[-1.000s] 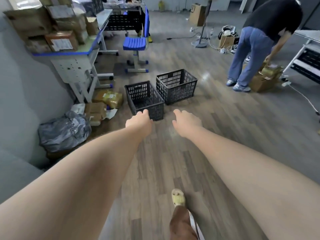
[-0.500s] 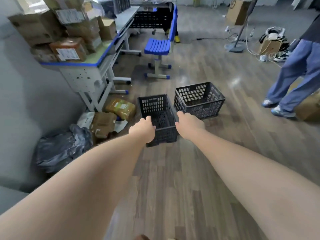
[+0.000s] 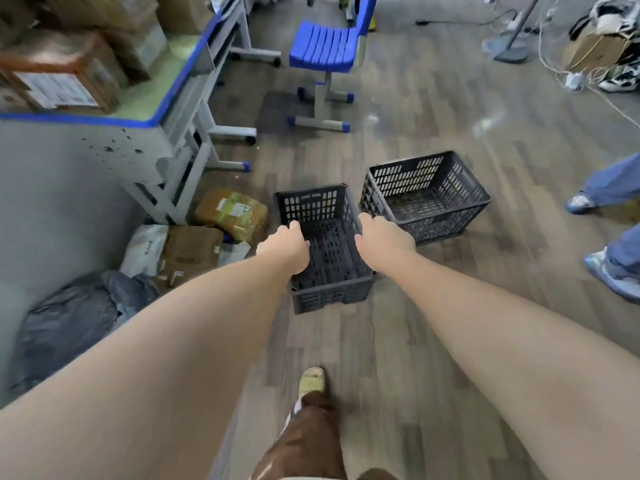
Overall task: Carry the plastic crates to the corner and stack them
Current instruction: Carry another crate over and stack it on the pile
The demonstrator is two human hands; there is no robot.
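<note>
Hands at crate rims, grip unclear

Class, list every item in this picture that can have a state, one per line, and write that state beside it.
Near crate: upright on the floor, empty, a hand at each long rim.
Far crate: upright on the floor, empty, untouched, not stacked.
Left hand: at the near crate's left rim; grip unclear.
Right hand: at its right rim; grip unclear.
Blue chair: upright, unoccupied.
Desk: loaded with cardboard boxes.
</note>
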